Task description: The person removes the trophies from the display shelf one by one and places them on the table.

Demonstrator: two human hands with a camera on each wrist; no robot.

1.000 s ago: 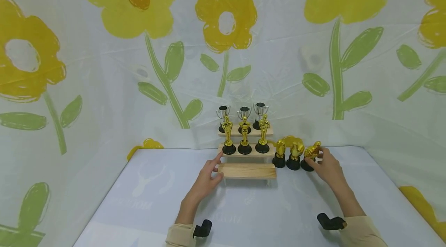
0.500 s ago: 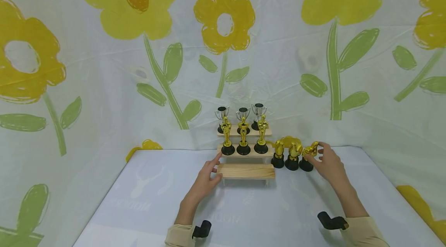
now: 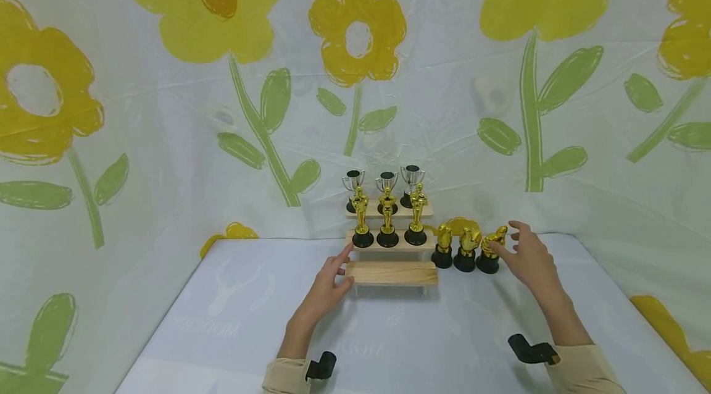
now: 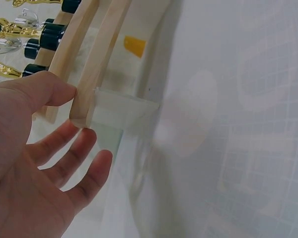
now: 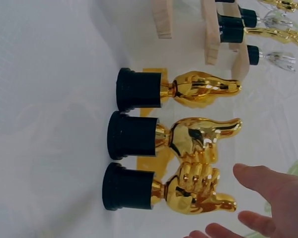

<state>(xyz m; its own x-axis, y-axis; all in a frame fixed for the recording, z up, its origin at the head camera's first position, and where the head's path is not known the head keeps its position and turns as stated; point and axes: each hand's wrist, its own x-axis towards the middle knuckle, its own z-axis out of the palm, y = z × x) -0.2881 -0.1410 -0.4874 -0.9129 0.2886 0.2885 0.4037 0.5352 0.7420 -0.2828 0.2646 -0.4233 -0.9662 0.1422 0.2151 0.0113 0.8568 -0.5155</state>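
A stepped wooden shelf [image 3: 391, 272] stands at the table's back, the front board bare. My left hand [image 3: 328, 286] is at its left end; in the left wrist view the thumb touches a board end [image 4: 82, 111] and the other fingers are loosely bent. Right of the shelf, three gold thumbs-up trophies with black bases stand in a row. My right hand [image 3: 530, 264] is beside the rightmost thumbs-up trophy [image 5: 131, 187], fingers spread around its top. The right wrist view shows a gap between hand and trophy. The middle [image 5: 134, 135] and left [image 5: 139, 89] trophies stand upright.
Three gold figure trophies [image 3: 387, 238] stand on the middle board. Three silver cup trophies [image 3: 412, 183] are on the top board behind them. The white table [image 3: 250, 314] meets a flower-printed cloth [image 3: 444, 104] at the back.
My right hand's fingers have opened and drawn away slightly to the right of the rightmost thumbs-up trophy, which stays standing. My left hand keeps its place at the shelf.
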